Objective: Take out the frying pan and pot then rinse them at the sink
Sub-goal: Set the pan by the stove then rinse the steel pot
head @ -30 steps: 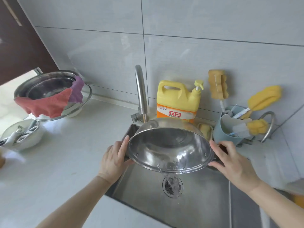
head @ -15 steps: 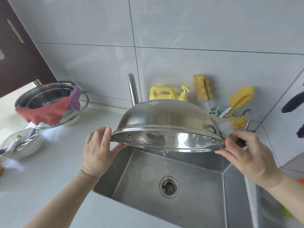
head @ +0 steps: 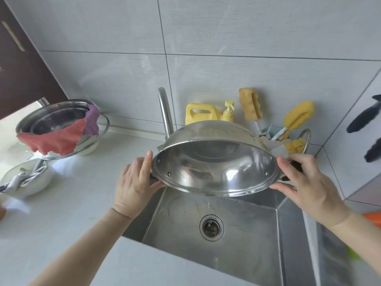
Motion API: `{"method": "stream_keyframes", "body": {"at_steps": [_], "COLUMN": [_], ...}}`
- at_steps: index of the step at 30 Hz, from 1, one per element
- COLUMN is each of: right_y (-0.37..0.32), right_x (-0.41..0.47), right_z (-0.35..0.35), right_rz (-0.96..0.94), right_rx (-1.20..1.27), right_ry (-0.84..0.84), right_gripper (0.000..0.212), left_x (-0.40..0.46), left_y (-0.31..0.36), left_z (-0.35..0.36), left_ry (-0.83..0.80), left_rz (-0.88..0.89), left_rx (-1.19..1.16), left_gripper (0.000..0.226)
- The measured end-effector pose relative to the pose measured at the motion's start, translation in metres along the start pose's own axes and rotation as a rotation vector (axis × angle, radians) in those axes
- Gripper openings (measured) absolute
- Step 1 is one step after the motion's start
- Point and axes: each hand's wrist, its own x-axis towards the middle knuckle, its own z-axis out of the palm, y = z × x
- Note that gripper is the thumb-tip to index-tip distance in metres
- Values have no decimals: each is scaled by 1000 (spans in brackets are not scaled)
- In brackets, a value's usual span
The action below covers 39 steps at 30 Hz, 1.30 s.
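Observation:
A shiny steel pot (head: 214, 162) hangs tilted over the steel sink (head: 237, 250), its open mouth turned toward me and down. My left hand (head: 136, 180) grips its left rim at a dark side handle, thumb under the rim. My right hand (head: 305, 182) grips the black handle on the right side. The tap (head: 166, 112) rises behind the pot; no stream shows. The drain (head: 211, 227) lies right below the pot.
A yellow soap bottle (head: 203, 114) and sponge brushes in a blue holder (head: 274, 131) stand behind the sink. On the left counter sit steel bowls with a red cloth (head: 53, 139) and a white bowl (head: 24, 182). Dark utensils (head: 365, 120) hang at right.
The pot went from pouring water into the sink to nearly upside down, then tipped back so its inside faces me. The dripping has stopped. Both hands kept their grip.

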Motion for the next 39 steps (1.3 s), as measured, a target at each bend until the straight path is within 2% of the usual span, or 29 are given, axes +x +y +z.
{"method": "stream_keyframes", "body": {"at_steps": [3,5,7,9,11,19,31,39], "right_y": [12,27,40,48,52,54,53,54], "right_x": [-12,-24,-40,-56,-72,-131,-175,-191], "right_z": [16,33,53,76,99,170,225,249], "right_rz": [176,276,402,491,557,738,873,900], "right_rx": [133,250,377,460,501,581,620,642], "right_ry": [-242,-403,-591,-735,-834,-994,-1090,-1123], "right_gripper": [138,134,126,122,123,121,124,123], "left_x": [-7,-15,-28,-42,-56,-94,-137,-152], "left_y": [11,18,23,26,29,32,38,35], "left_z": [19,34,55,77,99,157,213,233], "left_ry": [-328,-616,-889,-1089,-1206,-1459,-1652,-1672], "left_rz": [-96,-158,-206,-270,-309,-295,-325,-337], "left_rx": [-96,-166,-268,-402,-467,-482,-479,-511], "left_gripper": [117,134,138,140,141,146,144,146]}}
